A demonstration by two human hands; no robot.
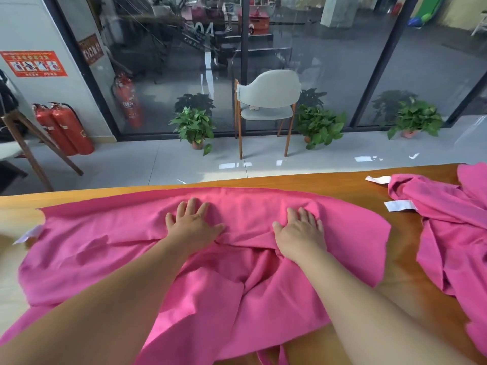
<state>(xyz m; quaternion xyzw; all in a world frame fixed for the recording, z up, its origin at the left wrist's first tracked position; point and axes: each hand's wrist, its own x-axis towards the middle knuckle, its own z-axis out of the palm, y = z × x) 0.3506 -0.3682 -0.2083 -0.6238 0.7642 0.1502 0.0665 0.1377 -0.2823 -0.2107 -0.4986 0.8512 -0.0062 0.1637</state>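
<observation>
The pink cloth [105, 246] is pressed flat by the left hand [193, 223] and right hand [300, 234], fingers straight and spread. Its long axis runs sideways, with bunched folds just behind both palms.

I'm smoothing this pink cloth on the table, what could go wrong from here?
Both the left hand and right hand press flat on the pink cloth, but folds bunch up between and below them; pushing on could set those creases in. The other pink cloth lies close on the right, so a wide sweep might drag it.
</observation>
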